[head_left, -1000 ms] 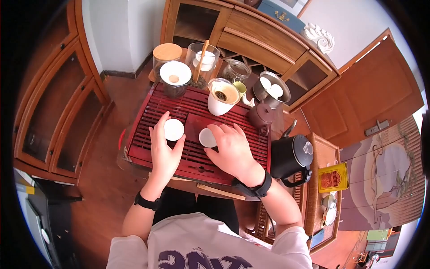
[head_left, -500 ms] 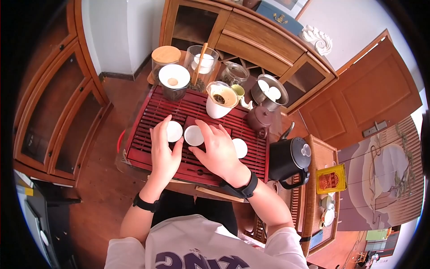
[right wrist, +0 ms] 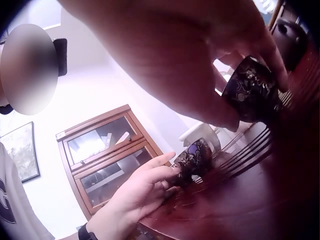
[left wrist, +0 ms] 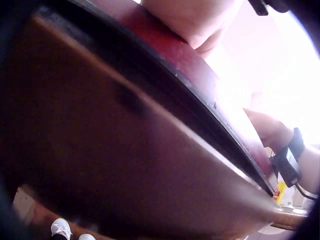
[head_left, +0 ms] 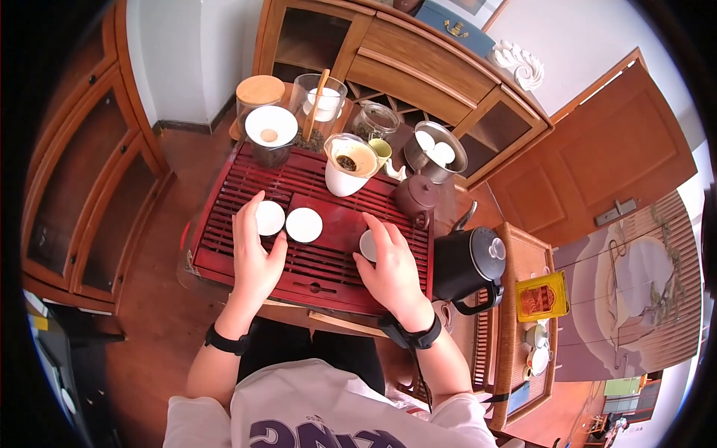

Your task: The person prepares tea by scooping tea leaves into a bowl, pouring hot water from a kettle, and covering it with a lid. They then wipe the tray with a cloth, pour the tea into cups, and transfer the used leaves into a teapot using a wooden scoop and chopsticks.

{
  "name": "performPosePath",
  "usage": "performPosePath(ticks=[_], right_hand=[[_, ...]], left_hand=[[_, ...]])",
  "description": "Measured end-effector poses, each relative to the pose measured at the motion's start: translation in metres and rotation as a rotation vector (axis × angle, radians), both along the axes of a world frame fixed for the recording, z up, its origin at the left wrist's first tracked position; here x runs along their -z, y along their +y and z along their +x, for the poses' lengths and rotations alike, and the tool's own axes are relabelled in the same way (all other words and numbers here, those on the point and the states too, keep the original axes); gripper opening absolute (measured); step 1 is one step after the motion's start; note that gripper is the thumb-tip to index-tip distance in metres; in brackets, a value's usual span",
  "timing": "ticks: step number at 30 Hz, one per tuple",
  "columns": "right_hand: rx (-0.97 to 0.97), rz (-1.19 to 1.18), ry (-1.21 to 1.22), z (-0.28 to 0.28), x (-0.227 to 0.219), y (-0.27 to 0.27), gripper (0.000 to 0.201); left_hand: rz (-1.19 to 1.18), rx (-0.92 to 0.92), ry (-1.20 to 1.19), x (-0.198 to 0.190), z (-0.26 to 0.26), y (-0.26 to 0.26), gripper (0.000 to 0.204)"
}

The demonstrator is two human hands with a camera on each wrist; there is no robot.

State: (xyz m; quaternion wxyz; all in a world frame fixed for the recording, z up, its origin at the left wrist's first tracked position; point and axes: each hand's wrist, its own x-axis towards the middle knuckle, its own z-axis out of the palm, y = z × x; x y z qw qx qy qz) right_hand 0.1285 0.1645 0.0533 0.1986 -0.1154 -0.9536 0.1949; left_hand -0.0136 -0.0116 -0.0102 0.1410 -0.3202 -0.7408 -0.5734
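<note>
Three small cups, white inside, stand on the slatted red tray (head_left: pixel 340 290). My left hand (head_left: pixel 255 250) holds the leftmost cup (head_left: pixel 270 218) between thumb and fingers. Close beside it is the middle cup (head_left: pixel 304 225), which neither hand touches. Farther right, my right hand (head_left: pixel 392 261) has thumb and fingers around the third cup (head_left: pixel 368 245), partly hiding it. The right wrist view shows that held cup's dark patterned outside (right wrist: pixel 252 92), and my left hand (right wrist: pixel 132 195) at another patterned cup (right wrist: pixel 193 159).
Behind the cups stand a white vessel with a strainer (head_left: pixel 345 179), a dark jug under a white strainer (head_left: pixel 270 134) and a brown teapot (head_left: pixel 417 197). A metal bowl (head_left: pixel 435 153) sits behind the teapot. At the tray's right is a black kettle (head_left: pixel 470 265).
My right hand slid a cup leftward to beside the left cup, let it go and moved right onto the third cup. My left hand has stayed at its cup.
</note>
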Motion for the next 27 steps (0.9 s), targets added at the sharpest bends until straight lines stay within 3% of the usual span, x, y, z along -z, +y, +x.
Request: performPosePath(ticks=[13, 16, 18, 21, 27], right_hand=[[-0.143, -0.107, 0.036, -0.025, -0.003, -0.018, 0.074], [-0.075, -0.090, 0.184, -0.007, -0.010, 0.001, 0.078], [0.092, -0.719, 0.270, 0.006, 0.000, 0.015, 0.072], [0.242, -1.160, 0.383, 0.024, -0.003, 0.038, 0.056], [0.338, -1.445, 0.414, 0.037, 0.011, 0.056, 0.061]], left_hand=[[0.026, 0.021, -0.059, 0.006, -0.002, -0.001, 0.073], [0.027, 0.035, -0.087, 0.005, -0.001, -0.001, 0.073], [0.060, 0.053, -0.103, 0.003, 0.000, -0.001, 0.073], [0.060, 0.065, -0.130, 0.001, 0.000, -0.001, 0.073], [0.072, 0.072, -0.170, 0.003, 0.000, -0.001, 0.073]])
